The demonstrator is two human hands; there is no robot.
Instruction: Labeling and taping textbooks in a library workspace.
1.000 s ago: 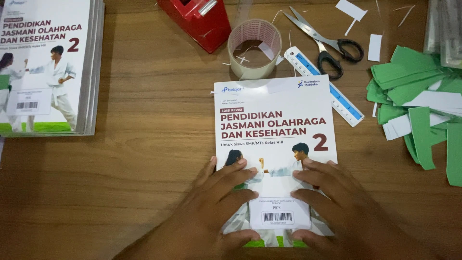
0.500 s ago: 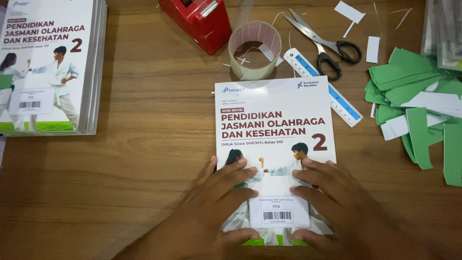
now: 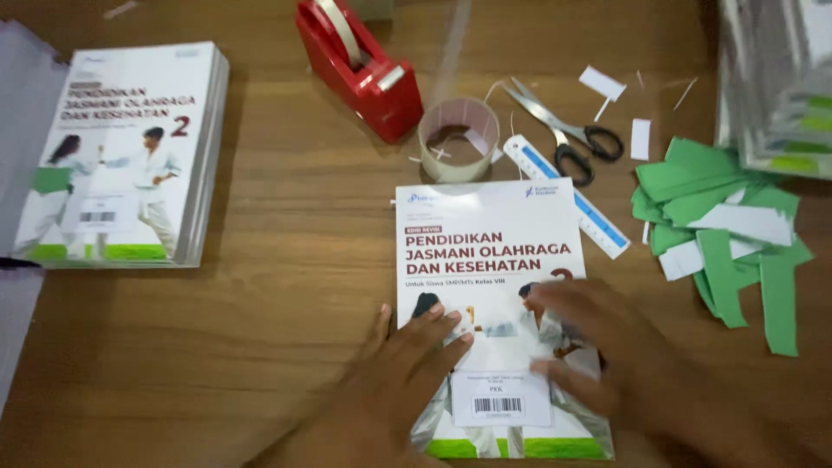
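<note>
a white textbook (image 3: 490,260) in a glossy clear cover is seen flat on the wooden table (image 3: 286,286), at centre of view, its lower half under both hands. the left hand (image 3: 403,373) is laid at 7 o'clock of the book, fingers spread and flat, pressing the cover, nothing gripped. the right hand (image 3: 607,355) is laid at 5 o'clock, blurred; fingers appear extended and loose over the cover; whether they press or hover cannot be told. a white barcode label (image 3: 501,399) is seen stuck between the two hands.

at 12 o'clock of the book: a clear tape roll (image 3: 459,139), touching or nearly touching the top edge. at 11 o'clock: a red tape dispenser (image 3: 360,69). at 1 o'clock: scissors (image 3: 568,134) and a ruler (image 3: 568,195), the ruler just beside the book's corner. at 3 o'clock: green and white paper offcuts (image 3: 724,234). at 10 o'clock, well apart: a stack of like books (image 3: 126,156).

judgement: the wrap and label appear already on this copy; the stack suggests finished copies, with smoothing left here.
</note>
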